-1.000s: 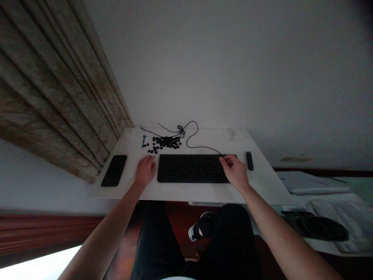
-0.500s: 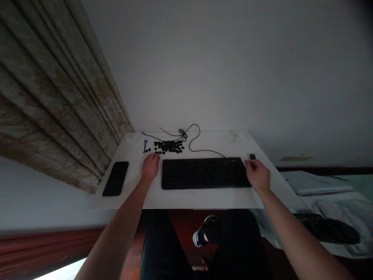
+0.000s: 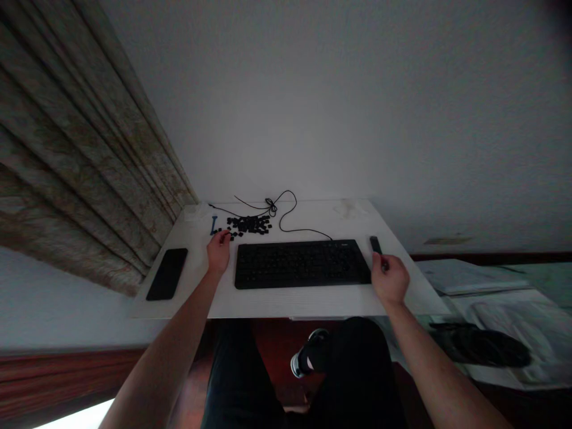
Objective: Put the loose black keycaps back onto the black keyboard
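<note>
My right hand (image 3: 390, 279) is closed around a slim dark tool (image 3: 375, 244) whose flat end points away from me; its exact kind is unclear. This hand is at the right end of a black keyboard (image 3: 299, 265), which lies flat with rows of dark keys. My left hand (image 3: 218, 251) is at the near left side of a loose pile of small black keycaps (image 3: 250, 224). Its thumb and fingertips are drawn together by a few stray caps. Whatever may be between those fingertips is too small to tell.
A black phone (image 3: 167, 274) lies at the left of the white table (image 3: 263, 305). A blue tool (image 3: 213, 224) rests beside the keycaps. The keyboard's cable (image 3: 286, 223) loops behind. Clear plastic pieces (image 3: 350, 208) lie at the back, and a curtain (image 3: 89, 143) hangs left.
The view has shifted slightly, so the table appears farther left. My right hand has drawn a little right and nearer, showing more of the dark tool. My left fingertips are pinched closer together.
</note>
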A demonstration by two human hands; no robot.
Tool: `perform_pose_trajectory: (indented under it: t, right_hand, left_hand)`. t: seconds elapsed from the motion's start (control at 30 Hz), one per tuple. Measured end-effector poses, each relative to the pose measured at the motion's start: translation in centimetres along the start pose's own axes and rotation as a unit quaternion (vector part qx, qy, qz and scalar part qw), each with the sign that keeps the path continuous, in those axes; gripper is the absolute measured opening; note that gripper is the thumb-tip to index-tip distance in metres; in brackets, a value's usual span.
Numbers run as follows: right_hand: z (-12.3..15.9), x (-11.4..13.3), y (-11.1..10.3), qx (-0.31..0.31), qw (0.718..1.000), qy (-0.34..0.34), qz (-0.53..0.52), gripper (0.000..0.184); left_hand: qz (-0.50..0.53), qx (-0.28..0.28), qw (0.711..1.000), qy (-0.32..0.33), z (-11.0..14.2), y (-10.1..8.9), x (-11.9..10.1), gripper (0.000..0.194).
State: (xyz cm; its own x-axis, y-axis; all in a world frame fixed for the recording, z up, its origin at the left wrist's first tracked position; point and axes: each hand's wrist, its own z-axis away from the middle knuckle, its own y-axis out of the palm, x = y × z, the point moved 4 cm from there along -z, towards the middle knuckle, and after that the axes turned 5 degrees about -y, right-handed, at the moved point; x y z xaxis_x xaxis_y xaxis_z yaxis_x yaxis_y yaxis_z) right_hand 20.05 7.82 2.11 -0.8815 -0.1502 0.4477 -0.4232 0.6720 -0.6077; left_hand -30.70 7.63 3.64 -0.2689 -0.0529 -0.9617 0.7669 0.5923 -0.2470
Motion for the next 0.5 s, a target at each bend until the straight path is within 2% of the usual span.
perform_pose_trajectory:
  t: [0.03, 0.07, 0.1, 0.17, 0.27, 0.4, 0.5]
  right_hand:
    - [0.0, -0.1, 0.1, 0.000, 1.000, -0.011, 0.001, 0.039]
    - [0.0, -0.1, 0.1, 0.001, 1.000, -0.020, 0.001, 0.038]
    - [0.1, -0.2, 0.2, 0.001, 1.000, -0.026, 0.002, 0.037]
    - [0.1, -0.2, 0.3, -0.001, 0.999, -0.033, 0.003, 0.036]
    - [0.2, -0.2, 0.3, -0.007, 0.999, -0.036, 0.002, 0.035]
    - [0.0, 0.2, -0.2, -0.013, 0.999, -0.030, -0.014, 0.033]
    - [0.1, 2.1, -0.8, 0.001, 0.999, -0.020, -0.044, 0.033]
  left_hand:
    - [0.120, -0.007, 0.991, -0.057, 0.3, 0.4, -0.1, 0.013]
    - [0.236, 0.000, 0.966, -0.110, 0.9, 1.1, -0.4, 0.012]
    - [0.332, 0.026, 0.930, -0.155, 1.5, 1.9, -0.9, 0.011]
    - [0.448, 0.085, 0.865, -0.208, 3.2, 3.4, -2.3, 0.008]
    - [0.502, 0.143, 0.820, -0.236, 5.9, 4.7, -4.8, 0.007]
    - [0.515, 0.187, 0.795, -0.259, 9.2, 5.6, -7.0, 0.008]
    - [0.516, 0.219, 0.785, -0.263, 11.1, 6.2, -7.9, 0.009]
